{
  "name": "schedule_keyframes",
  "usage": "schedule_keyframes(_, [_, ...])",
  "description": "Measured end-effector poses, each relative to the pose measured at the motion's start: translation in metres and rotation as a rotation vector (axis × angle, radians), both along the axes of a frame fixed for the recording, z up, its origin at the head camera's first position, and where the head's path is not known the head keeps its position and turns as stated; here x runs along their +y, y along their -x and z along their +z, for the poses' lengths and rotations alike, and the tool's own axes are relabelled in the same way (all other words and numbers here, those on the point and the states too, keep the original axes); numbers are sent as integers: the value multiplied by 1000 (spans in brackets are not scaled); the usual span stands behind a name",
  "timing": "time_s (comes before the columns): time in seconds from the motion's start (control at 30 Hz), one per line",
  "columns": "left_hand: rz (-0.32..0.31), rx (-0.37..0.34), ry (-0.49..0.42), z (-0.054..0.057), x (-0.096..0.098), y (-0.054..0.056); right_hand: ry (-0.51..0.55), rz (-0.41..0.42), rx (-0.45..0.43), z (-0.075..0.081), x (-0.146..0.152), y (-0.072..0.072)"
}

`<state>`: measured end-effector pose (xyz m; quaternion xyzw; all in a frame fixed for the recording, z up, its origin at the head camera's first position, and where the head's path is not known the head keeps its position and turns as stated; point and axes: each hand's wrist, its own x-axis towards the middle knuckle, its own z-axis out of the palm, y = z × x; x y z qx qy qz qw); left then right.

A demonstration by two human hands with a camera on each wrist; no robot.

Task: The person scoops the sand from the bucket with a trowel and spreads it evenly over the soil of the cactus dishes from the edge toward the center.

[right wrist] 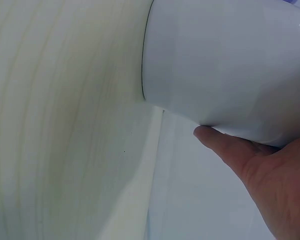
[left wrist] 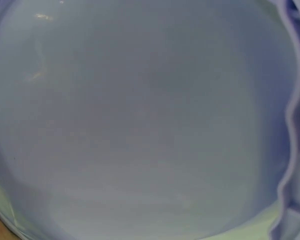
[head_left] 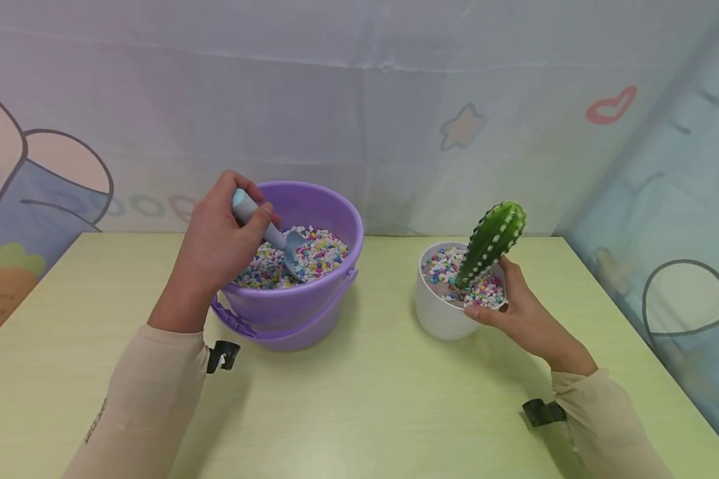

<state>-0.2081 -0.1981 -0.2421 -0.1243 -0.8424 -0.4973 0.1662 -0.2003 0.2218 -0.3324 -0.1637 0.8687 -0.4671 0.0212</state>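
My left hand (head_left: 216, 233) grips the handle of a small light-blue toy shovel (head_left: 296, 245). The shovel's blade rests among multicoloured pebbles (head_left: 329, 251) inside a purple bucket (head_left: 299, 326). Only the bucket's smooth outer wall (left wrist: 140, 120) and its carrying handle (left wrist: 292, 125) fill the left wrist view. To the right, a green cactus (head_left: 492, 239) leans rightward in a white pot (head_left: 445, 320), where similar pebbles partly cover a brownish surface. My right hand (head_left: 530, 322) holds this pot at its right side, thumb at the near rim and other fingers mostly hidden behind.
Bucket and pot stand on a pale yellow-green wooden table (head_left: 371, 412), with a gap between them. A printed cloth backdrop (head_left: 389, 120) hangs directly behind the table's far edge and along the right side. Black straps (head_left: 545, 412) show near both wrists.
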Motion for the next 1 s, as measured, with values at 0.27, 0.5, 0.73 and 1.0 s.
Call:
schedule_keyframes(0.27, [-2, 4, 8, 0, 0, 1, -13, -4, -3, 0, 0, 0])
schedule_keyframes(0.5, [-6, -6, -5, -1, -1, 1, -11, -2, -10, 0, 0, 0])
schedule_keyframes(0.73, [-3, -5, -12, -1, -1, 1, -16, 0, -5, 0, 0, 1])
schedule_keyframes(1.0, [0, -11, -22, -1, -1, 2, -17, -2, -7, 0, 0, 0])
